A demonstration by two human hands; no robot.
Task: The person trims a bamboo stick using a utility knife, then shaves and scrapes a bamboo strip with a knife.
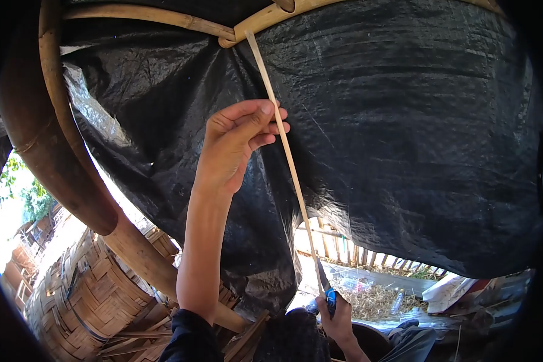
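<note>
A long, thin bamboo strip (291, 160) runs at a steep slant from the bamboo poles above to my right hand below. My left hand (238, 136) is raised and closed, pinching the strip between thumb and fingers in its upper half. Low in the view, my right hand (339, 320) is closed around a knife (323, 279) with a grey blade and a blue patch by its handle. The blade points up and lies alongside the strip's lower end. Whether the right thumb also presses on the strip, I cannot tell.
Black plastic sheeting (404, 133) hangs behind the hands. Bamboo poles (151, 17) cross the top, and a thick one (48, 139) slants down the left. A large woven bamboo basket (90, 295) stands lower left. Dry straw (371, 301) and a slatted fence (344, 248) show beyond the sheet.
</note>
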